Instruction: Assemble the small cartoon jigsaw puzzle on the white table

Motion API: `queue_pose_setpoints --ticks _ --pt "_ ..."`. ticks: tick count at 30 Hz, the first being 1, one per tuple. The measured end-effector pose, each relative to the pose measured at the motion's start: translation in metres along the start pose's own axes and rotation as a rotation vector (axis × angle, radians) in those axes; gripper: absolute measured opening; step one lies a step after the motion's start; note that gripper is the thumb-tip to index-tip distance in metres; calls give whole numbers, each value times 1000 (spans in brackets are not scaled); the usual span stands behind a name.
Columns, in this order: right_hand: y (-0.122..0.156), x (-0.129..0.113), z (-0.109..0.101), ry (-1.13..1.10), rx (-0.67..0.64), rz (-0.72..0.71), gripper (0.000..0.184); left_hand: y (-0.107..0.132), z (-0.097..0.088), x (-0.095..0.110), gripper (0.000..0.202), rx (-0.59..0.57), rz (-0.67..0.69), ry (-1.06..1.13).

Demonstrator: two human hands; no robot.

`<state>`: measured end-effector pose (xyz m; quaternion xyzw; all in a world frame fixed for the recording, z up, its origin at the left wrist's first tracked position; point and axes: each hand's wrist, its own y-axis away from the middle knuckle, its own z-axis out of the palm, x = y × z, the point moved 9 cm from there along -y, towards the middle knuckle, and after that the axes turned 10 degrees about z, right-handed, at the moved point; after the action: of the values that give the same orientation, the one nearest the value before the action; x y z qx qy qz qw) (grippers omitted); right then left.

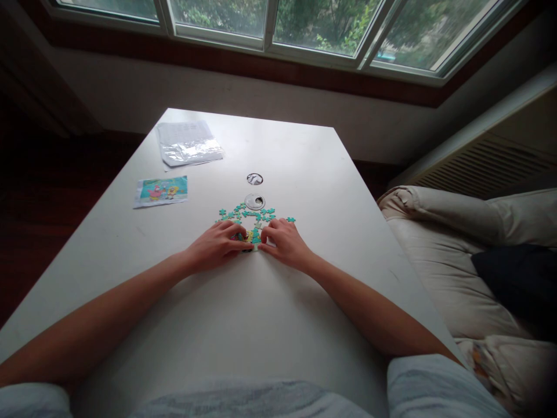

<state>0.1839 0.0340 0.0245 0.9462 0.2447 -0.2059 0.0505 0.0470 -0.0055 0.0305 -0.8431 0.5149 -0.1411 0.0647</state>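
A partly joined jigsaw puzzle [253, 236] in yellow, green and dark colours lies on the white table between my hands. My left hand [220, 242] rests at its left side, thumb and fingers curved around that edge and covering part of it. On the right, my right hand [282, 241] has its fingers bent and its thumb by the puzzle's right edge. Whether a loose piece sits in either hand's fingertips is too small to tell. Several loose teal puzzle pieces [265, 215] are scattered just beyond both hands.
Behind the pieces, a round metal lid [255, 201] lies near a round table hole [255, 179]. A cartoon picture sheet [162, 191] and papers in a plastic sleeve [189, 142] lie at the left. A beige sofa [452, 261] stands along the table's right side.
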Motion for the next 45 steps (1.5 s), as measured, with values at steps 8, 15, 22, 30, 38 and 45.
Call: queue_pose_setpoints --ticks 8,15,22,30,38,45 --pt "-1 0 1 -1 8 -13 14 0 -2 1 37 18 -2 7" --pt "-11 24 -18 -97 157 67 11 -1 -3 3 33 19 -6 28" --pt "-17 25 -13 -35 231 48 14 -5 -2 11 21 -2 17 82" --pt "-24 18 1 39 210 36 18 -6 -3 18 37 -30 77 27" --pt "-21 13 0 31 204 19 19 -7 -4 17 36 -23 64 11" --pt "-22 10 1 8 174 31 16 -8 -7 16 30 14 50 43"
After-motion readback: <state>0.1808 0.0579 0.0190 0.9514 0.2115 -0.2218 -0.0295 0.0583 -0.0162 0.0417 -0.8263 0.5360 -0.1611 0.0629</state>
